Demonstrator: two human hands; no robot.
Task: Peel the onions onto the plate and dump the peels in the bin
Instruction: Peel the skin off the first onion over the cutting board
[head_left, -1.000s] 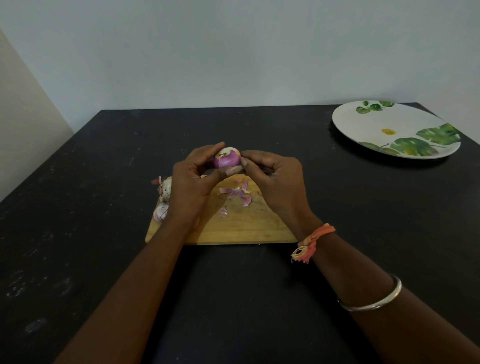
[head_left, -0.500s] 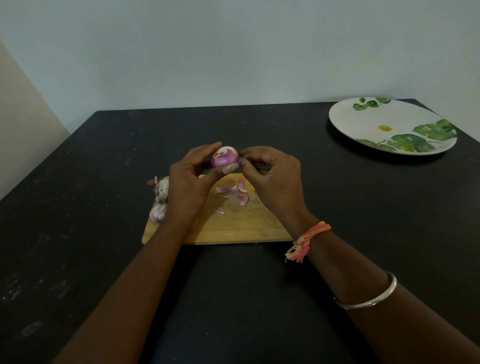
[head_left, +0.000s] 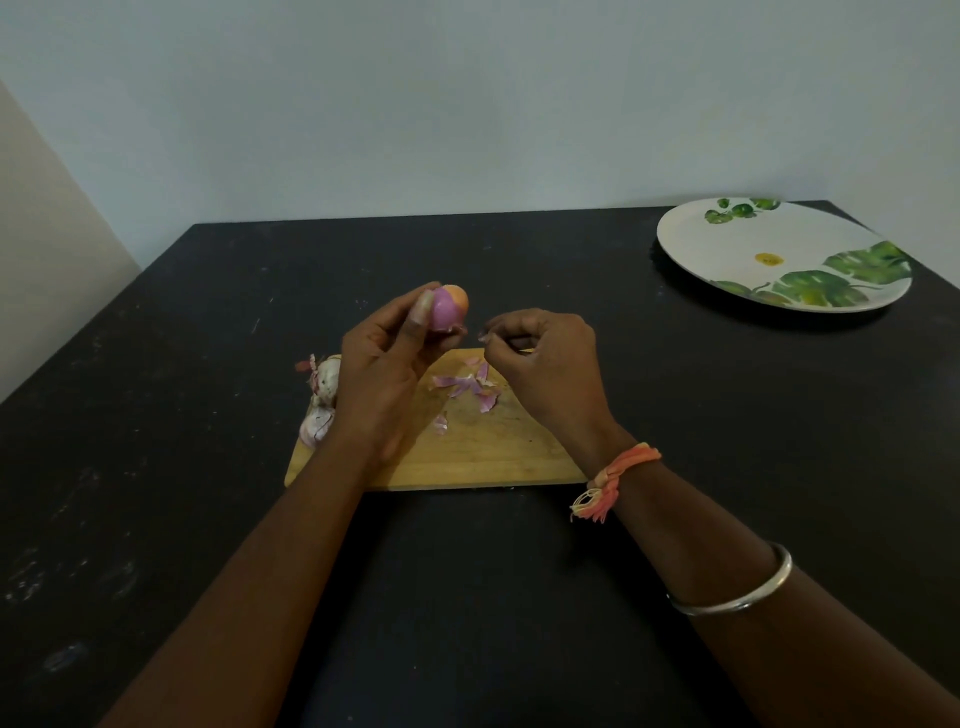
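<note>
A black desk (head_left: 208, 415) fills the room's corner, with a leaf-printed plate (head_left: 727, 249) at its far right and a wooden board (head_left: 483, 457) in the middle. Above the board, the left hand (head_left: 384, 364) curls round a purple onion (head_left: 448, 309), thumb and fingertips gripping it, held up clear of the wood. The right hand (head_left: 545, 358), just beside it but apart, has its fingers pinched together; whether a scrap of skin sits between them, I cannot tell. Two unpeeled onions (head_left: 322, 400) lie at the board's left edge, peels (head_left: 470, 387) scattered mid-board. No writing shows.
</note>
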